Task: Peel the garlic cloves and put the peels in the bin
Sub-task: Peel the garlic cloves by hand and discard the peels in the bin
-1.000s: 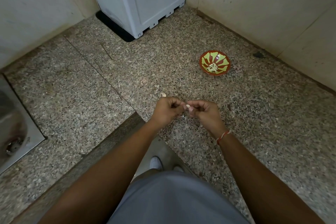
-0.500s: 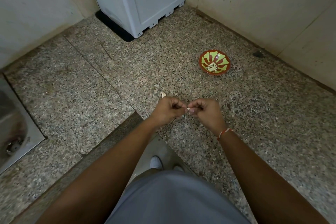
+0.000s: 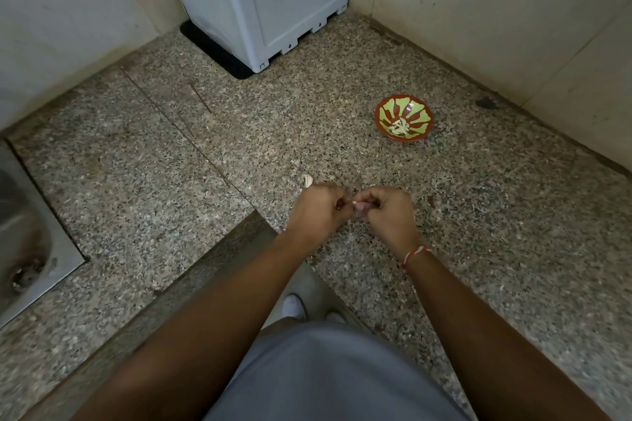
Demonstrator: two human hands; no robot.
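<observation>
Pale garlic clove (image 3: 355, 203) sits pinched between both hands, left (image 3: 318, 208) and right (image 3: 386, 212), fingers curled.

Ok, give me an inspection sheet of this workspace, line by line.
Surface: speckled granite counter, in a corner between walls.
Job's things: garlic clove pinched between both hands; bowl holds pale pieces; another clove lies beyond the left hand.
Clutter: dark smudge by the right wall.
Grips: left hand and right hand both curled on the clove.
Cables: nothing seen.
Surroundings: grey plastic appliance at the back; steel sink on the left.
</observation>
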